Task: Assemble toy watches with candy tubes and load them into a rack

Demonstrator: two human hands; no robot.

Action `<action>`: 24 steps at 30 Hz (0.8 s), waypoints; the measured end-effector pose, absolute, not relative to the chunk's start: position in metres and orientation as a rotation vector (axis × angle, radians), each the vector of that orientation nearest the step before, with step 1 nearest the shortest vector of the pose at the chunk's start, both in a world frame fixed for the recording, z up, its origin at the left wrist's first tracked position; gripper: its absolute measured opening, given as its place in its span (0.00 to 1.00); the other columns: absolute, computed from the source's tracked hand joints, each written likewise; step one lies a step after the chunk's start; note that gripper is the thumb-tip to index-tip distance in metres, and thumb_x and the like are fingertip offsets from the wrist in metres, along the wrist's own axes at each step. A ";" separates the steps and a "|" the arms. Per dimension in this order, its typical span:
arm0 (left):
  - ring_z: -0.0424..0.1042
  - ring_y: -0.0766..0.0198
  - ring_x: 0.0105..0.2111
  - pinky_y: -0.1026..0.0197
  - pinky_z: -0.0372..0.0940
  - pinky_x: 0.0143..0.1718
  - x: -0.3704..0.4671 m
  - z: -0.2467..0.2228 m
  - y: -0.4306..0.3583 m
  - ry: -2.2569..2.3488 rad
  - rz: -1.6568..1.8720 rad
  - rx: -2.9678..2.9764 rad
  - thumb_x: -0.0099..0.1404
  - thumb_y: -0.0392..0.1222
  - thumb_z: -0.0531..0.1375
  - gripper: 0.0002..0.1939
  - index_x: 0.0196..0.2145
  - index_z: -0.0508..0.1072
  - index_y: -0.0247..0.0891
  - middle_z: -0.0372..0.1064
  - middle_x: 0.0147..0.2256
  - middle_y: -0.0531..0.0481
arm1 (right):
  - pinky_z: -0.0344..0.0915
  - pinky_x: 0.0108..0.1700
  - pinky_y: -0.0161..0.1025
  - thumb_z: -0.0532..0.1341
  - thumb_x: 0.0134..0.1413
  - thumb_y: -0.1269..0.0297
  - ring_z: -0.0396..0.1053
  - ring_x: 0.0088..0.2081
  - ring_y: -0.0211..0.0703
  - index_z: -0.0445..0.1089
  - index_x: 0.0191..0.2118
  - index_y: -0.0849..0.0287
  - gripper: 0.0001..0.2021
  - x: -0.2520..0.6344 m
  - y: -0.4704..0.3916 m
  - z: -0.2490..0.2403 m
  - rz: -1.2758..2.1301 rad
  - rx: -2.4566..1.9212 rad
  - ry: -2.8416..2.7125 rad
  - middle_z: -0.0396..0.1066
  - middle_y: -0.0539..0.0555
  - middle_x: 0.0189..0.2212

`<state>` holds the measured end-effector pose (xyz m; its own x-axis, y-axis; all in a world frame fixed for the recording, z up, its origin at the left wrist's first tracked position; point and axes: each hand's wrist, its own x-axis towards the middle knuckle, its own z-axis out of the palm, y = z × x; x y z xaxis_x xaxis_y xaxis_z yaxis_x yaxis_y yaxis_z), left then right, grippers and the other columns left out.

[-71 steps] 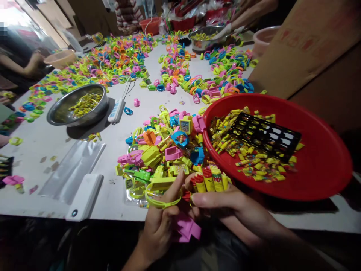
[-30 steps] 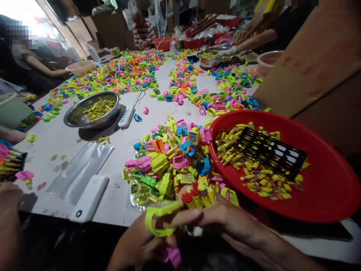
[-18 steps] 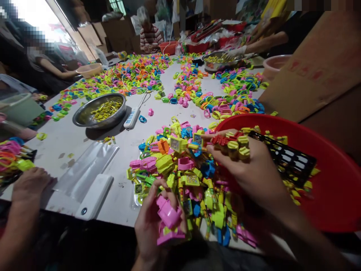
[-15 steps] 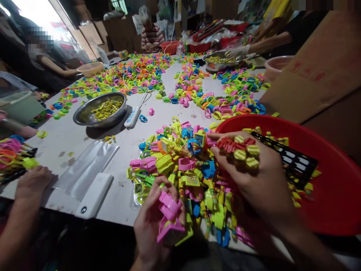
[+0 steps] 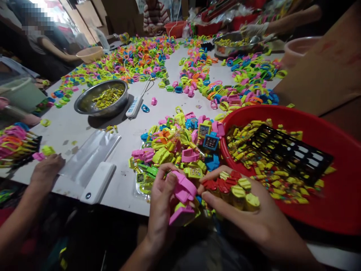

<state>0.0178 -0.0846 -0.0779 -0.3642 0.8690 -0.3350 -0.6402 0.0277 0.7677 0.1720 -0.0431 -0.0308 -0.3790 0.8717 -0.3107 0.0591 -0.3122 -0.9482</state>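
Pink watch pieces (image 5: 184, 189) and capped tubes (image 5: 238, 192), one hand each

Our left hand (image 5: 160, 197) curls around the pink watch pieces, just above the table's (image 5: 126, 203) near edge; the upper one's curved band slants from upper left down to the right. Our right hand (image 5: 256, 222) grips the bunch of tubes, long axes roughly parallel, red and yellow caps pointing up towards us. Whether its fingertips touch the pink, we cannot tell.

The pink looks like smooth, glossy plastic with angular ends; the tubes are slim cylinders with ridged caps. Beyond our hands lies a jumbled pile (image 5: 166, 156) of bright watches. The round red basin (image 5: 348, 184) overhangs the table's near right corner, a black slotted rack (image 5: 296, 148) tilted inside.

Half a second ago our right hand covered the basin's left rim; now it sits beside our left, and the rack's far end shows.
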 end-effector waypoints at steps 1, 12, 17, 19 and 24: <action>0.70 0.75 0.24 0.75 0.66 0.25 0.018 -0.078 -0.085 1.117 1.629 0.371 0.61 0.55 0.75 0.21 0.40 0.74 0.41 0.71 0.32 0.57 | 0.77 0.43 0.31 0.70 0.60 0.56 0.79 0.41 0.43 0.75 0.42 0.53 0.09 0.171 -0.044 -0.030 1.752 -1.207 -1.327 0.80 0.50 0.38; 0.79 0.59 0.43 0.62 0.74 0.45 0.035 -0.081 -0.083 1.077 1.581 0.429 0.61 0.51 0.75 0.23 0.51 0.76 0.46 0.78 0.43 0.49 | 0.77 0.37 0.35 0.68 0.63 0.62 0.79 0.39 0.46 0.73 0.46 0.52 0.08 0.162 -0.057 -0.051 1.476 -1.084 -1.372 0.78 0.55 0.40; 0.76 0.66 0.30 0.68 0.71 0.31 0.031 -0.081 -0.083 1.193 1.557 0.473 0.64 0.51 0.73 0.17 0.47 0.79 0.45 0.78 0.41 0.51 | 0.77 0.47 0.40 0.70 0.61 0.57 0.78 0.45 0.50 0.76 0.43 0.52 0.08 0.171 -0.048 -0.048 1.429 -1.137 -1.433 0.77 0.55 0.42; 0.76 0.65 0.32 0.68 0.71 0.31 0.024 -0.081 -0.084 1.275 1.585 0.617 0.64 0.50 0.73 0.16 0.48 0.79 0.47 0.77 0.40 0.52 | 0.78 0.45 0.38 0.72 0.58 0.53 0.78 0.41 0.48 0.76 0.45 0.51 0.13 0.178 -0.044 -0.043 1.483 -1.264 -1.351 0.77 0.52 0.39; 0.75 0.61 0.45 0.64 0.72 0.47 0.001 -0.082 -0.088 1.354 1.533 1.209 0.68 0.40 0.70 0.13 0.49 0.81 0.49 0.73 0.45 0.48 | 0.79 0.43 0.39 0.77 0.50 0.50 0.80 0.41 0.51 0.74 0.48 0.54 0.23 0.190 -0.038 -0.035 1.773 -1.340 -1.152 0.81 0.54 0.38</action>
<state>0.0008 -0.0882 -0.0816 -0.2754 0.9461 0.1701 0.0522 -0.1620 0.9854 0.1904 -0.0382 -0.0354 -0.2859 0.8664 -0.4094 0.0219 -0.4212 -0.9067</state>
